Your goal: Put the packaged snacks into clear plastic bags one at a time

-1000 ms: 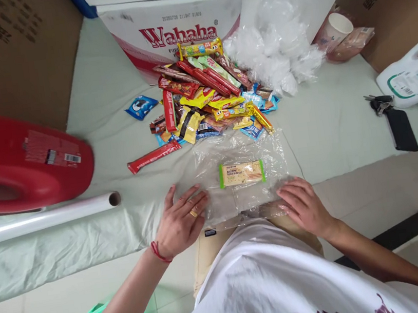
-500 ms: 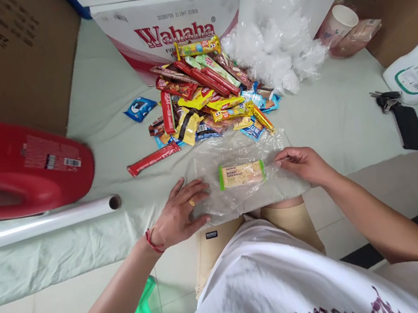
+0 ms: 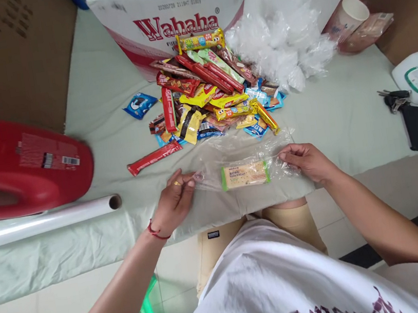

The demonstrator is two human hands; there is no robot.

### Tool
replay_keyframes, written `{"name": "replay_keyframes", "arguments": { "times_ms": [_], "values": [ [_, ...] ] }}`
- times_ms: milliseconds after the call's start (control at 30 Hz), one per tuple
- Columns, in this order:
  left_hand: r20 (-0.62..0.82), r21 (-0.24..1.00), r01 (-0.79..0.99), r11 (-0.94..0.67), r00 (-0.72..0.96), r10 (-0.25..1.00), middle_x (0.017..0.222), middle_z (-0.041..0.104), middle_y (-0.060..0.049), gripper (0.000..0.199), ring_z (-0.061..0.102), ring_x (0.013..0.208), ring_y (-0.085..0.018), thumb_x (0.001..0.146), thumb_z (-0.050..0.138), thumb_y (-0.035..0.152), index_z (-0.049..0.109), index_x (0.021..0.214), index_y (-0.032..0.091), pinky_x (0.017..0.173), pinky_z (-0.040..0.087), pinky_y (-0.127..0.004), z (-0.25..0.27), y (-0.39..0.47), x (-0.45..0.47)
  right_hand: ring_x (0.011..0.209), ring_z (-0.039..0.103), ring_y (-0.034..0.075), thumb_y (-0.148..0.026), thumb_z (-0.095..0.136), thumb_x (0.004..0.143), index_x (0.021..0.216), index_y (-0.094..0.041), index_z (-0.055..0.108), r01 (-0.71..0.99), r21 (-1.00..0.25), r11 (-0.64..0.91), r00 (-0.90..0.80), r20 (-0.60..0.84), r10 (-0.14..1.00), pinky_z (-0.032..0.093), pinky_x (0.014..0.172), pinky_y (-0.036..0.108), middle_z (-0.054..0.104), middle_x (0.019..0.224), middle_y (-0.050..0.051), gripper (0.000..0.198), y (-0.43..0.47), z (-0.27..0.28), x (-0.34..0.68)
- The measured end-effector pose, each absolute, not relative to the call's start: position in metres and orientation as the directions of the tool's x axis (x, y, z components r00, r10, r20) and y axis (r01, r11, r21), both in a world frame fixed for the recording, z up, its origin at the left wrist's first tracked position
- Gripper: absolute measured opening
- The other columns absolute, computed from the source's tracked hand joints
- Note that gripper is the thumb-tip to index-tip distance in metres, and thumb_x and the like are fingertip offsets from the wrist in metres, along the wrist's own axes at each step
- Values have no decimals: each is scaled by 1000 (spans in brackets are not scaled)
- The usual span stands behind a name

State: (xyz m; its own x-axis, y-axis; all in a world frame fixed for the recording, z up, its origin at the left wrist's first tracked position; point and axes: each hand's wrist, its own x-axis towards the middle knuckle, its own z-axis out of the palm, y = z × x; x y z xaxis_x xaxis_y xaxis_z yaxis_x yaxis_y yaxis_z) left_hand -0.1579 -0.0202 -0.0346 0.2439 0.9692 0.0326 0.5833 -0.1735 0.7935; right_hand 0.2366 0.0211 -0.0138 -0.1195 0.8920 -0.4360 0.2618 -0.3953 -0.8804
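Hands (image 3: 176, 198) pinch clear, crinkled film (image 3: 211, 172).

At ctr., soda-biscuit packet (image 3: 245, 176): smooth printed plastic, slightly glossy. Clear plastic film (image 3: 211, 173) there too: thin, v. shiny, wrinkled. Snack wrappers (image 3: 199, 97) at 12 o'clock are glossy, smooth plastic or foil. Wahaha carton (image 3: 174, 19), also 12, is approx. matt cardboard. Red handled jug (image 3: 36, 173) at 9: hard-looking plastic, semi-gloss. Tablecloth (image 3: 85, 249), 8 o'clock: creased matt fabric.
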Motion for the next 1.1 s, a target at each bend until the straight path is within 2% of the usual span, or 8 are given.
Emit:
{"name": "replay_keyframes", "arguments": {
  "times_ms": [233,400,500,567,633,733,933,1100],
  "values": [
    [67,570,822,14,-63,996,88,74,-7,23,69,95,-28,93,54,39,62,78,23,99,52,-48,-29,-6,-135,59,42,13,-60,68,86,78,-18,69,653,-736,-181,-40,-272,961,31,56,27,50,61,-3,42,23,-17,238],
    [340,500,864,62,-262,903,100,68,-12,10,64,106,-33,85,61,29,65,90,21,97,52,-55,-28,-19,-141,60,46,14,-54,63,89,80,-19,71,717,-683,-138,-52,-251,967,33,58,27,55,62,-2,37,20,-20,239],
    [609,450,887,-105,-220,762,105,66,-12,15,64,110,-32,88,57,18,65,100,23,98,52,-57,-14,-49,-130,60,47,14,-52,62,89,81,-19,71,718,-684,-130,-62,-249,966,34,59,27,56,63,-2,36,18,-19,238],
    [692,364,834,-414,55,720,103,70,-8,23,68,106,-29,88,59,16,65,106,29,92,54,-52,-4,-65,-111,61,48,14,-51,61,90,82,-19,71,719,-684,-120,-76,-249,965,35,59,27,58,64,-1,34,18,-17,236],
    [614,346,671,-655,366,699,110,76,-4,31,69,112,-27,90,58,18,67,116,33,96,54,-48,-1,-69,-85,61,50,15,-50,61,89,81,-19,71,728,-676,-109,-83,-245,966,36,60,27,59,65,-1,34,20,-15,236],
    [355,400,622,-673,572,740,133,74,-9,41,63,132,-26,97,46,16,68,129,27,110,49,-49,-8,-50,-49,62,53,16,-48,60,90,83,-20,72,762,-641,-94,-89,-247,965,37,61,28,61,66,0,32,24,-13,237],
    [263,435,759,-484,407,875,138,71,-13,40,61,134,-31,102,44,22,69,133,18,110,45,-53,-26,-10,-38,82,61,24,-34,58,92,107,-21,75,912,-391,125,-148,-31,988,45,72,35,71,93,8,26,41,1,235],
    [250,420,799,-431,355,901,132,74,-10,36,60,129,-33,101,47,23,72,127,20,104,44,-53,-27,-9,-49,115,55,34,-44,54,102,128,-19,69,795,-367,482,-429,220,876,42,103,50,69,116,14,38,73,26,198]
  ]
}}
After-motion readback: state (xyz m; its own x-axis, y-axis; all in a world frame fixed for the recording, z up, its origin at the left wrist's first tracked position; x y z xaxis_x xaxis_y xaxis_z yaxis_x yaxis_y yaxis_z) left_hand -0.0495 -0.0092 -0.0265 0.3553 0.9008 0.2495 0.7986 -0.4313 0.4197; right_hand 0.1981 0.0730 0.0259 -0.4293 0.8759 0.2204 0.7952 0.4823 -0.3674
